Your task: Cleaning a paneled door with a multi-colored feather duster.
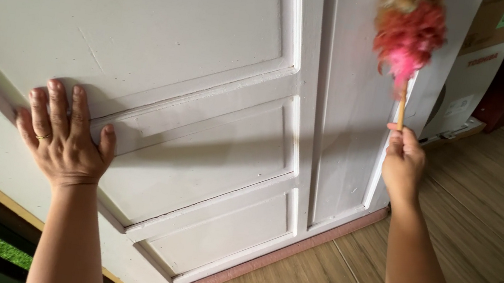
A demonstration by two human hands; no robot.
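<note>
Left hand is spread flat, palm pressed against the white panelled door near its left edge, holding nothing. Over on the right, the right hand is closed around the thin stick of a pink feather duster, fluffy head up against the door's right-hand panel. Can't tell how much is dusted; the lower panels look about the same. Cardboard boxes stand on the wooden floor at right.

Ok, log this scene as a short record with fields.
left hand: left hand pressed flat on the white panelled door, fingers spread, ring on one finger
right hand: right hand closed on the thin handle of a pink feather duster
duster: head blurred, raised against the door
floor: wood-look tiles
nearby: cardboard boxes at upper right
</note>
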